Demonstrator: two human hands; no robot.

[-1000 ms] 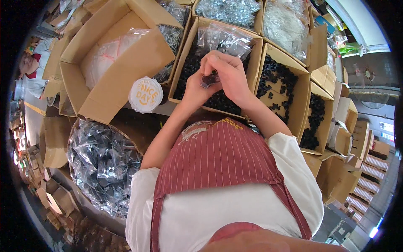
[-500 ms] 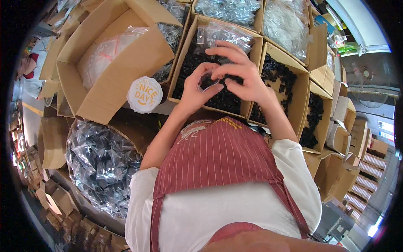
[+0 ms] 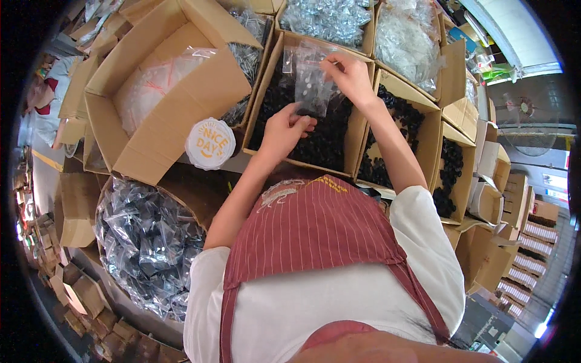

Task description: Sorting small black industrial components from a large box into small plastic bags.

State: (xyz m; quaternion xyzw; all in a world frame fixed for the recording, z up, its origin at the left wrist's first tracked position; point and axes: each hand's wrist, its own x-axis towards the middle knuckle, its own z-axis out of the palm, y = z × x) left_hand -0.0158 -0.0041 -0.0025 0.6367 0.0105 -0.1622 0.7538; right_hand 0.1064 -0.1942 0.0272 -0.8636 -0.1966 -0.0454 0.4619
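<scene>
A clear plastic zip bag (image 3: 310, 92) stretches between my two hands, above a cardboard box (image 3: 301, 162) of small black parts (image 3: 327, 145). Its lower end is pinched by my left hand (image 3: 284, 130), fingers closed, where something dark shows at the bag's bottom. My right hand (image 3: 352, 77) is closed on the bag's upper right edge, thumb against fingers. What exactly the dark content is, I cannot make out. Another clear bag (image 3: 288, 60) lies at the far left of the same box, partly behind the held one.
To the right stand boxes with more black parts (image 3: 445, 172). At the back are boxes of clear bags (image 3: 327, 21). An open carton (image 3: 181, 130) holds clear bags at left, near a round white lid (image 3: 210, 144). Filled bags (image 3: 148, 242) sit in a container at lower left.
The bag's rounded open mouth, earlier between both hands, is now drawn out flat. My right hand has moved up and right to its upper edge; my left hand has dropped slightly.
</scene>
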